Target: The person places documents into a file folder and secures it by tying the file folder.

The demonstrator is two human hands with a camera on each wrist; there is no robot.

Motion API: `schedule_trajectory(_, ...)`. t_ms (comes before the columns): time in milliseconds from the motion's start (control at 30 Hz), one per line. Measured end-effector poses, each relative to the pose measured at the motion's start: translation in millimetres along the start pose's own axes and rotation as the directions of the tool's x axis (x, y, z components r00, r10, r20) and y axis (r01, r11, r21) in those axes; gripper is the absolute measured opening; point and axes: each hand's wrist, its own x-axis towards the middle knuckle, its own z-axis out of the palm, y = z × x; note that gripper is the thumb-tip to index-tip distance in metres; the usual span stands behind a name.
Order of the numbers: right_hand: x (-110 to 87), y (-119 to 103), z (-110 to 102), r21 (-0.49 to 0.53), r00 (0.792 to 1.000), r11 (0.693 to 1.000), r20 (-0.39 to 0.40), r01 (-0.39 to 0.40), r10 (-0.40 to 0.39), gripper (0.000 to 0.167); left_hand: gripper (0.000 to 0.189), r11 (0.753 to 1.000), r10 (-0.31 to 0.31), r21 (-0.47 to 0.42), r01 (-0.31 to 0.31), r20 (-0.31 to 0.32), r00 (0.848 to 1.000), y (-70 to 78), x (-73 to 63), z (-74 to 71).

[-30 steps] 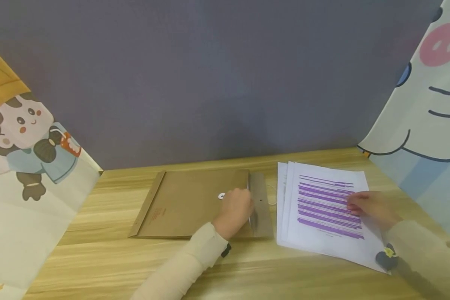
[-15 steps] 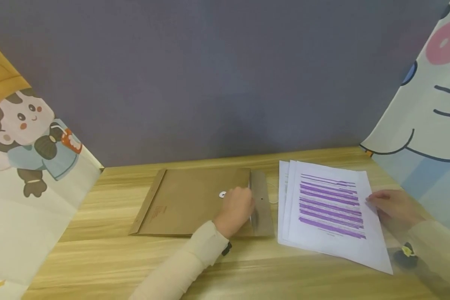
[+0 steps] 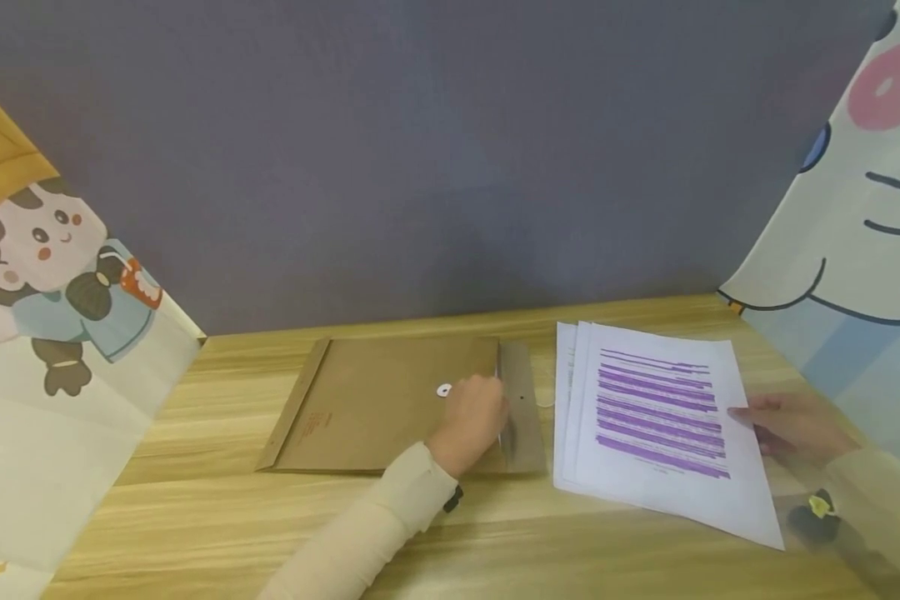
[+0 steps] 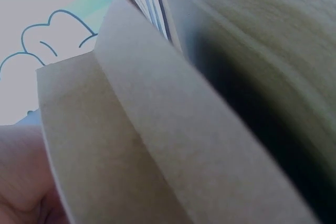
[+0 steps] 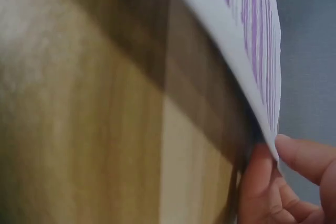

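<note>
A brown paper document envelope [image 3: 390,408] lies flat with its flap [image 3: 527,421] folded out to the right. My left hand [image 3: 471,417], knuckles up, grips the upper panel at the envelope's mouth; its fingertips are hidden. Seen from the left wrist, the envelope's side [image 4: 157,103] stands away from the table. A stack of white papers [image 3: 656,483], the top sheet marked with purple lines, lies right of the flap. My right hand [image 3: 798,427] pinches the stack's right edge. In the right wrist view, thumb and fingers close on the papers' raised edge [image 5: 262,114].
A white button [image 3: 443,390] sits on the envelope, and a thin string [image 3: 544,404] lies between flap and papers. The wooden table [image 3: 217,533] ends at a grey wall panel [image 3: 420,167] behind. Cartoon-printed sheets [image 3: 862,250] stand along both sides.
My right hand has moved right, off the purple lines to the papers' right edge, and slightly down. The left hand has kept its place on the envelope.
</note>
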Motion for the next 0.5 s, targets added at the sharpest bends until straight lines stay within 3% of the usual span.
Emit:
schedule_trajectory(133, -0.1, 3.1, -0.2, 0.022, 1.000, 1.000, 0.024, 0.004, -0.005, 0.058, 0.037, 1.000, -0.017, 0.002, 0.017, 0.032, 0.999, 1.4, -0.9, 0.4)
schedule_trajectory(367, -0.4, 7.4, -2.4, 0.040, 1.000, 0.999, -0.005, 0.025, -0.025, 0.078, 0.039, 1.000, -0.021, 0.012, 0.020, 0.028, 0.999, 2.2, -1.7, -0.4)
schedule_trajectory(500, -2.5, 8.7, -7.0, 0.077, 1.000, 0.997, -0.021, 0.016, -0.014, 0.081, 0.038, 1.000, -0.013, 0.017, 0.012, 0.024, 1.000, 2.0, -1.6, 0.7)
